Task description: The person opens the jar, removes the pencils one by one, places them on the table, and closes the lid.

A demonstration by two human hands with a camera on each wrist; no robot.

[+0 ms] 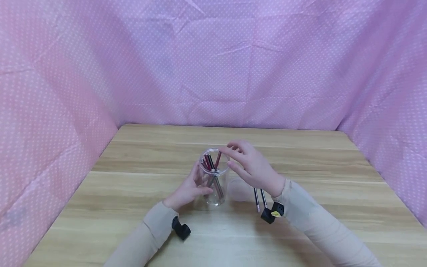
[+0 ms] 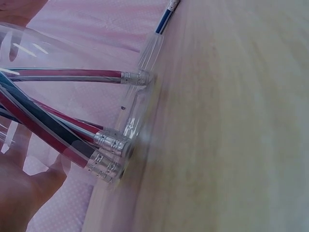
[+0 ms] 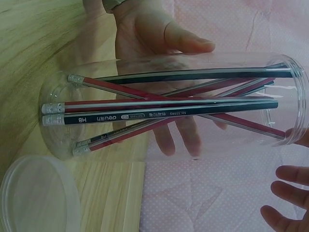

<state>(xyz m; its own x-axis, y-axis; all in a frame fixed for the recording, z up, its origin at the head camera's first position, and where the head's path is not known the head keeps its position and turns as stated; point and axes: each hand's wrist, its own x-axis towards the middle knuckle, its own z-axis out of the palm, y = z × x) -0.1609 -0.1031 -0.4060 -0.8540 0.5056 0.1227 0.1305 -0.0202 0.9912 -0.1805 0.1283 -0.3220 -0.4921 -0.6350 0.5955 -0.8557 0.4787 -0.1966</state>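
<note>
A clear plastic jar (image 1: 217,202) stands upright at the middle of the table, its mouth uncovered. My left hand (image 1: 188,189) holds it from the left, thumb in front and fingers round the back. Inside lean several red-and-silver and black-and-silver pencils (image 3: 169,104), eraser ends down in the right wrist view. My right hand (image 1: 251,165) is over the right side of the rim, its fingers spread and loosely bent. One fingertip (image 3: 300,137) is right at the rim, near the top of a leaning red pencil (image 1: 218,159); nothing is pinched between the fingers.
To the right of the jar lies a round translucent lid (image 1: 238,191) on the wooden table (image 1: 160,155). Two dark striped pencils (image 1: 256,200) lie below my right wrist, eraser ends toward me. Pink dotted cloth (image 1: 213,74) hangs behind the table and along both sides.
</note>
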